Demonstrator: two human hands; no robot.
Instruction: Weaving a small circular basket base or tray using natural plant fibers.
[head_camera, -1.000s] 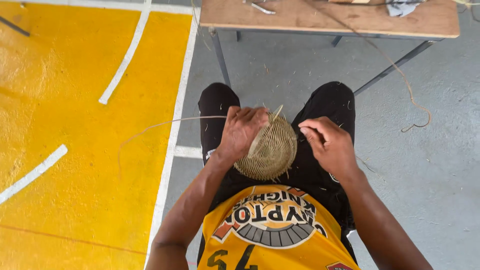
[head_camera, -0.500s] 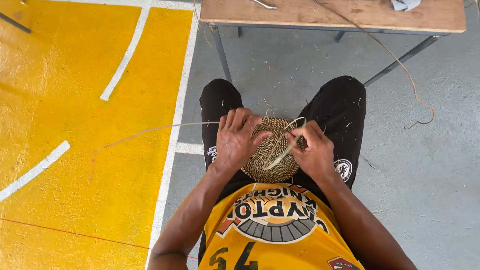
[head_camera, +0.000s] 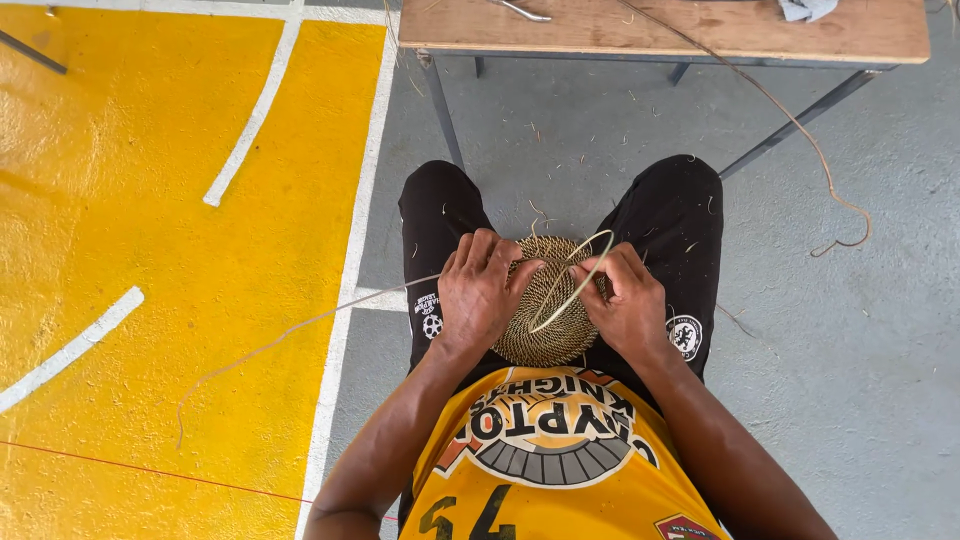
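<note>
On our lap, left hand (head_camera: 480, 300) fingers spread, clamping the round woven disc (head_camera: 545, 315) steady, while right hand (head_camera: 625, 305) fingers pinch the pale strand (head_camera: 575, 285) looped over it.

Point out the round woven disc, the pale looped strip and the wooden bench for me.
woven disc (head_camera: 545, 335), head view, lower coiled face.
looped strip (head_camera: 580, 280), head view, middle of the loop.
wooden bench (head_camera: 660, 30), head view, bare top board.

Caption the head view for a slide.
Seated person's left hand and right hand work a pale strand on a round woven disc.
</note>
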